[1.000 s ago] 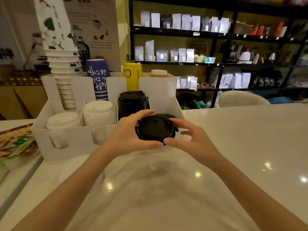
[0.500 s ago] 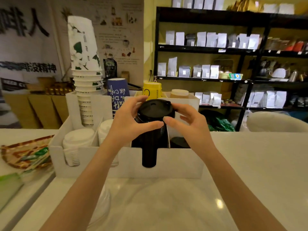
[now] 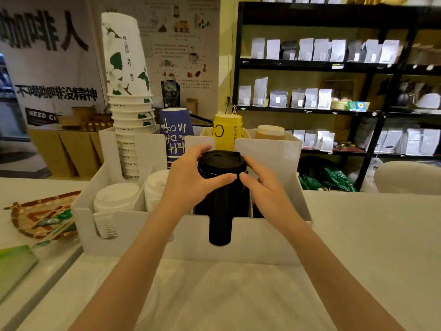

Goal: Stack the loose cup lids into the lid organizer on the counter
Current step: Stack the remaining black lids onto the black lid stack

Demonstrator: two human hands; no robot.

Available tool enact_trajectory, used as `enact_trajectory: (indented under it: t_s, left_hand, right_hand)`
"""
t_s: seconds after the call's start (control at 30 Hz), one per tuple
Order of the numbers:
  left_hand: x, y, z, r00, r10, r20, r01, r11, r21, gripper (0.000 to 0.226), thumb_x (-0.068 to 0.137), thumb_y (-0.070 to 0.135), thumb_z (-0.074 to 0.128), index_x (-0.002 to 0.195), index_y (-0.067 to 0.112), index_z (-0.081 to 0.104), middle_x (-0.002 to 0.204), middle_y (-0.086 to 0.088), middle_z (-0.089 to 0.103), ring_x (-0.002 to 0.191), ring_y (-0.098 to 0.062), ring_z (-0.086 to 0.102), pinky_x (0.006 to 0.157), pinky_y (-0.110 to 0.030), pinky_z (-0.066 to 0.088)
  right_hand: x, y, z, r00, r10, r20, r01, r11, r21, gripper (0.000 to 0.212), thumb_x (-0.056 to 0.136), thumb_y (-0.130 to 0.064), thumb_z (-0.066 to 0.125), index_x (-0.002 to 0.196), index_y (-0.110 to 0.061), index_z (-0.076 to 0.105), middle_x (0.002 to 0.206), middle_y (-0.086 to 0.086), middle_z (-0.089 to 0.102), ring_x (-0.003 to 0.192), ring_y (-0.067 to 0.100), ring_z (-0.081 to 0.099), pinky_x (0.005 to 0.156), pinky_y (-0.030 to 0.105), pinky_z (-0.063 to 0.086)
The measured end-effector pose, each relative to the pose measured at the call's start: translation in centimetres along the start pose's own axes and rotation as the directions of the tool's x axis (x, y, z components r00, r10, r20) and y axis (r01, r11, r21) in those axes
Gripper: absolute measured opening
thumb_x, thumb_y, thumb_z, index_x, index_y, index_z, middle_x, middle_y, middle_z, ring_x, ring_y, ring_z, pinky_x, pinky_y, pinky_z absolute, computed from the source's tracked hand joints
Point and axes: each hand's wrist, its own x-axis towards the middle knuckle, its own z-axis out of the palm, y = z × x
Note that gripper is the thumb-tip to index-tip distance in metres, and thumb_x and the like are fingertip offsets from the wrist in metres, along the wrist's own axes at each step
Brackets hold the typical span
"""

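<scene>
Reaching over a white counter (image 3: pixel 358 235), a person steadies a black lid (image 3: pixel 220 161) atop the stack of black lids (image 3: pixel 219 211) in the white lid organizer (image 3: pixel 262 240). At far left a woven tray (image 3: pixel 35 216) lies on the counter; beside it, the organizer's left compartments hold two stacks of white lids (image 3: pixel 117 199), with a tall column of leaf-printed paper cups (image 3: pixel 128 91) rising behind them. The left hand (image 3: pixel 188 180) curls partly closed around the top lid's left edge, thumb pressed against its front rim. The lid sits between both hands, level on the stack. The right hand (image 3: pixel 265 189) cups the lid's right side, fingers loosely bent, thumb tip nearly meeting the left thumb. Blue (image 3: pixel 175 134) and yellow cups (image 3: pixel 228 132) stand behind; shelves of bagged goods (image 3: pixel 322 68) fill the right background.
</scene>
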Motion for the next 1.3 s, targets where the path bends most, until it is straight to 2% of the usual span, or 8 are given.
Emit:
enact_trajectory:
  t_s: [0.23, 0.43, 0.6, 0.7, 0.83, 1.07, 1.23, 1.3]
  left_hand:
    - [-0.3, 0.3, 0.4, 1.0, -0.001, 0.0, 0.001, 0.998, 0.066, 0.074, 0.061, 0.052, 0.07, 0.122, 0.019, 0.046, 0.122, -0.002, 0.058, 0.108, -0.012, 0.05, 0.086, -0.024, 0.039]
    - [-0.3, 0.3, 0.4, 1.0, -0.004, 0.029, 0.002, 0.998, 0.07, 0.07, 0.062, 0.051, 0.069, 0.12, 0.02, 0.047, 0.115, 0.001, 0.058, 0.101, -0.007, 0.047, 0.081, -0.021, 0.037]
    - [-0.2, 0.1, -0.2, 0.994, -0.04, 0.106, 0.043, 0.999, -0.023, 0.063, 0.063, 0.045, 0.071, 0.117, 0.024, 0.048, 0.104, 0.011, 0.054, 0.099, -0.006, 0.05, 0.074, -0.009, 0.037]
    - [-0.1, -0.1, -0.4, 0.989, -0.06, 0.138, 0.066, 0.997, -0.043, 0.061, 0.064, 0.043, 0.072, 0.117, 0.025, 0.048, 0.105, 0.01, 0.054, 0.101, -0.007, 0.05, 0.076, -0.01, 0.037]
    - [0.0, 0.1, -0.6, 0.989, -0.071, 0.127, 0.071, 0.997, 0.006, 0.066, 0.063, 0.044, 0.072, 0.12, 0.021, 0.047, 0.105, 0.011, 0.051, 0.098, -0.006, 0.047, 0.07, -0.007, 0.033]
    - [-0.1, 0.5, -0.4, 0.987, -0.071, 0.147, 0.056, 0.993, 0.1, 0.059, 0.066, 0.043, 0.07, 0.115, 0.019, 0.049, 0.099, 0.009, 0.05, 0.091, -0.006, 0.046, 0.062, -0.009, 0.032]
    - [-0.3, 0.3, -0.4, 0.986, -0.079, 0.149, 0.064, 0.993, 0.103, 0.063, 0.066, 0.045, 0.07, 0.118, 0.018, 0.049, 0.11, 0.002, 0.056, 0.094, -0.009, 0.047, 0.07, -0.017, 0.037]
    - [-0.6, 0.3, -0.3, 0.988, -0.063, 0.139, 0.046, 0.992, 0.12, 0.061, 0.068, 0.046, 0.067, 0.118, 0.017, 0.048, 0.113, 0.0, 0.056, 0.094, -0.008, 0.046, 0.07, -0.015, 0.035]
  right_hand:
    - [-0.2, 0.2, -0.1, 0.999, 0.009, 0.041, -0.008, 1.0, -0.023, 0.048, 0.092, -0.027, 0.04, 0.139, -0.025, 0.028, 0.138, -0.001, 0.043, 0.128, 0.014, 0.033, 0.111, 0.041, 0.028]
    - [-0.3, 0.3, -0.2, 0.999, -0.01, 0.031, 0.012, 0.997, -0.072, 0.048, 0.091, -0.031, 0.042, 0.137, -0.026, 0.031, 0.137, -0.003, 0.044, 0.129, 0.013, 0.033, 0.109, 0.037, 0.028]
    - [-0.7, -0.1, -0.3, 0.997, -0.074, 0.003, 0.073, 0.984, -0.162, 0.047, 0.089, -0.03, 0.047, 0.134, -0.025, 0.037, 0.133, -0.003, 0.049, 0.126, 0.015, 0.037, 0.108, 0.04, 0.03]
    - [-0.9, 0.0, -0.3, 0.997, -0.073, 0.008, 0.073, 0.975, -0.212, 0.05, 0.088, -0.031, 0.047, 0.136, -0.026, 0.032, 0.133, -0.008, 0.045, 0.124, 0.011, 0.034, 0.103, 0.032, 0.028]
    - [-1.1, 0.2, -0.1, 0.997, -0.049, 0.053, 0.058, 0.982, -0.181, 0.052, 0.089, -0.03, 0.047, 0.136, -0.034, 0.026, 0.119, -0.019, 0.037, 0.112, -0.002, 0.029, 0.096, 0.023, 0.024]
    - [-1.0, 0.4, -0.2, 0.997, -0.059, 0.054, 0.069, 0.977, -0.204, 0.052, 0.088, -0.031, 0.048, 0.137, -0.031, 0.029, 0.135, -0.007, 0.044, 0.123, 0.009, 0.034, 0.101, 0.03, 0.027]
    - [-0.9, 0.7, -0.2, 0.995, -0.066, 0.078, 0.081, 0.973, -0.215, 0.054, 0.088, -0.032, 0.049, 0.137, -0.032, 0.028, 0.137, -0.008, 0.044, 0.125, 0.01, 0.035, 0.103, 0.031, 0.029]
    - [-0.8, 0.6, -0.3, 0.991, -0.09, 0.1, 0.108, 0.975, -0.196, 0.046, 0.087, -0.031, 0.049, 0.131, -0.036, 0.034, 0.13, -0.012, 0.048, 0.121, 0.005, 0.039, 0.1, 0.026, 0.034]
